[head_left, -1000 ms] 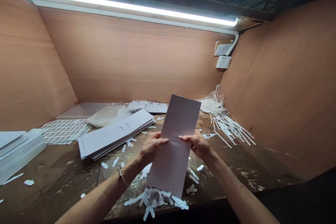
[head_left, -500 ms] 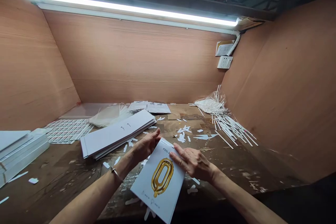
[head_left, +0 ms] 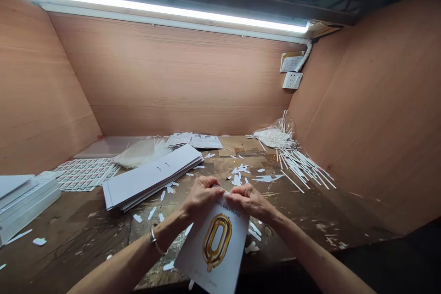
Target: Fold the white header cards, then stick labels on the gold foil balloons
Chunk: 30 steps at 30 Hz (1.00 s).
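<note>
A white foil balloon packet (head_left: 196, 250), printed with a gold balloon shaped like a 0, hangs tilted over the table's front edge. My left hand (head_left: 203, 195) pinches its top edge on the left. Close beside it, my right hand (head_left: 250, 200) grips the same edge, thumb and fingers pressed together. Part of the printed heading shows just below the fingers. What the fingertips do at the very top is partly hidden. Behind the left hand lies a stack of folded white card sheets (head_left: 151, 177).
White sticks (head_left: 303, 165) and a clear bag of sticks (head_left: 275, 135) lie at the back right. Cut paper scraps (head_left: 237, 177) are scattered about. Sticker sheets (head_left: 86, 172), clear plastic sleeves (head_left: 141, 151) and printed leaflets (head_left: 206, 141) lie left and behind. A plastic box (head_left: 31, 204) stands far left.
Both hands have come together at the packet's top edge. The right hand has moved off the packet's front, uncovering more of the heading. The packet hangs slightly further right and more upright.
</note>
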Each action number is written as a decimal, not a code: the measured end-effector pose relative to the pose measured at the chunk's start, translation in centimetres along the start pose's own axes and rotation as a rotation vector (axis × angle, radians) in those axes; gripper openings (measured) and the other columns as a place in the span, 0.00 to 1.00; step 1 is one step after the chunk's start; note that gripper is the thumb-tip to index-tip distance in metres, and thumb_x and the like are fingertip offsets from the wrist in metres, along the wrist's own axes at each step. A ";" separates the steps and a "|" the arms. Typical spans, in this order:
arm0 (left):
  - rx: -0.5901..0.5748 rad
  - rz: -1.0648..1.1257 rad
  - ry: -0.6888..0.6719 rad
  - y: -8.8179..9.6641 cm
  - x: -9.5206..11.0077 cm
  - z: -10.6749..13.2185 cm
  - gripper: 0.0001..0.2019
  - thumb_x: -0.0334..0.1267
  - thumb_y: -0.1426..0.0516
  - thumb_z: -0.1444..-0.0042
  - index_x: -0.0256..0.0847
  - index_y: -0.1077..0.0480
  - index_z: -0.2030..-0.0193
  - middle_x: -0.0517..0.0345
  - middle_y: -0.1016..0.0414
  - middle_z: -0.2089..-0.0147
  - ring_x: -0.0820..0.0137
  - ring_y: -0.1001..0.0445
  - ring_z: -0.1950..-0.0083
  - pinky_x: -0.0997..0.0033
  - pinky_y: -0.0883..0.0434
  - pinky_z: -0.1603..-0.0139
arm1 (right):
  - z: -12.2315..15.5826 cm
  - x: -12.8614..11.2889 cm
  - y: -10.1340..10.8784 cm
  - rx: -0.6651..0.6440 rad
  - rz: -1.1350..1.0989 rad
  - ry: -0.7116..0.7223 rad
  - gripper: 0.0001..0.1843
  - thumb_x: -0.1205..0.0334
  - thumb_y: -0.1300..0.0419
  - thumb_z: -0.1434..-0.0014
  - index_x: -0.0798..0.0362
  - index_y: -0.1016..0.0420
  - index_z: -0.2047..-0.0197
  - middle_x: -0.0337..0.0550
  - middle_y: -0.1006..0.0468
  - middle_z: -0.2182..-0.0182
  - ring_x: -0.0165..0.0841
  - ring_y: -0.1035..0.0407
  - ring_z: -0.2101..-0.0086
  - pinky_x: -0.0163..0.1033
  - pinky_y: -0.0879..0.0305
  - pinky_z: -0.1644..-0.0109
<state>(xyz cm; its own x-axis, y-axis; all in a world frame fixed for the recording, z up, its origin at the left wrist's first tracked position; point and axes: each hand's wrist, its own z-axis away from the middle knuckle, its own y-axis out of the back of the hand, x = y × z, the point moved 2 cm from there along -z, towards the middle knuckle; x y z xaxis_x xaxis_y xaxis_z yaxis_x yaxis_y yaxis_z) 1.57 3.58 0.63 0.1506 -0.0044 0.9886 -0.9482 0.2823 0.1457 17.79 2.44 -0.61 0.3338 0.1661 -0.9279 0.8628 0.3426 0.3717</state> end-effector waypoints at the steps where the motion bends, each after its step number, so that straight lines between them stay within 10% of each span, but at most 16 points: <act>1: 0.022 -0.058 -0.038 -0.2 0.1 0.1 0.08 0.37 0.43 0.64 0.35 0.36 0.84 0.64 0.40 0.84 0.78 0.43 0.81 0.78 0.47 0.80 | -0.2 0.2 -0.7 0.003 -0.022 -0.013 0.17 0.53 0.45 0.50 0.57 0.32 0.81 0.34 0.39 0.85 0.23 0.47 0.82 0.30 0.53 0.79; 16: 0.051 0.317 0.146 1.6 -2.5 -0.9 0.10 0.37 0.38 0.65 0.35 0.36 0.80 0.65 0.39 0.86 0.79 0.43 0.85 0.79 0.47 0.83 | -0.9 2.5 -0.6 0.104 -0.339 -0.206 0.17 0.51 0.40 0.57 0.57 0.34 0.81 0.34 0.37 0.91 0.26 0.44 0.90 0.31 0.51 0.89; 25: -0.430 0.515 0.046 2.7 -1.6 0.7 0.26 0.33 0.41 0.59 0.37 0.34 0.50 0.48 0.27 0.58 0.63 0.30 0.58 0.69 0.35 0.59 | -1.0 3.3 0.8 0.067 -0.740 -0.266 0.14 0.63 0.33 0.65 0.60 0.26 0.72 0.41 0.27 0.78 0.28 0.34 0.77 0.34 0.39 0.71; 30: -0.511 0.433 0.007 2.4 -2.0 1.1 0.25 0.31 0.38 0.67 0.36 0.28 0.56 0.47 0.30 0.52 0.59 0.33 0.52 0.66 0.36 0.55 | -0.8 3.0 1.2 0.044 -0.626 -0.305 0.14 0.59 0.34 0.64 0.58 0.27 0.73 0.40 0.28 0.78 0.29 0.35 0.76 0.35 0.41 0.72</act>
<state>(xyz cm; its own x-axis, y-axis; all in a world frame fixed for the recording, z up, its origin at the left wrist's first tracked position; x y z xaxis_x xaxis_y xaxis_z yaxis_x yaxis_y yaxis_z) -1.25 3.23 -0.95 -0.2103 0.2174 0.9532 -0.6717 0.6763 -0.3024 19.54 4.08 -2.92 -0.1451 -0.3193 -0.9365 0.9402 0.2503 -0.2311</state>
